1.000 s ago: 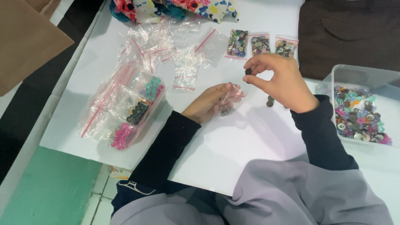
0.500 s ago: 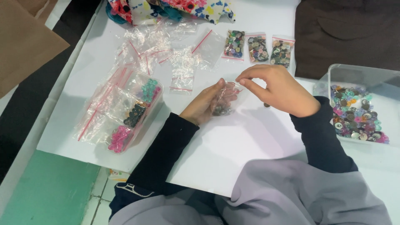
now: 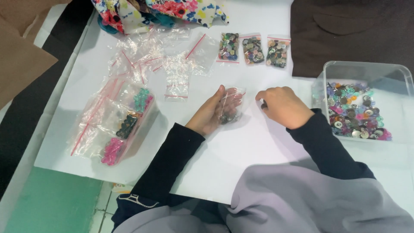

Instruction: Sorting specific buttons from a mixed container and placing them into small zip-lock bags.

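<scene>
My left hand (image 3: 209, 114) lies palm up on the white table (image 3: 241, 151) and holds a small clear zip bag (image 3: 230, 105) with a few dark buttons in it. My right hand (image 3: 282, 105) rests knuckles up just right of the bag, a short gap away. Its fingers are curled down onto the table, and what lies under them is hidden. A clear plastic box (image 3: 366, 67) with several mixed coloured buttons (image 3: 355, 116) stands to the right of that hand.
Three small filled button bags (image 3: 253, 49) lie in a row at the back. Empty zip bags (image 3: 159, 60) are strewn back left. Larger bags with pink, teal and dark pieces (image 3: 120, 125) lie at the left. Floral fabric (image 3: 159, 11) and brown fabric (image 3: 349, 30) lie at the far edge.
My right hand was raised over the bag pinching a small button, then met the bag's mouth. Now it has dropped to the table on the right. The left hand tilted the bag upward.
</scene>
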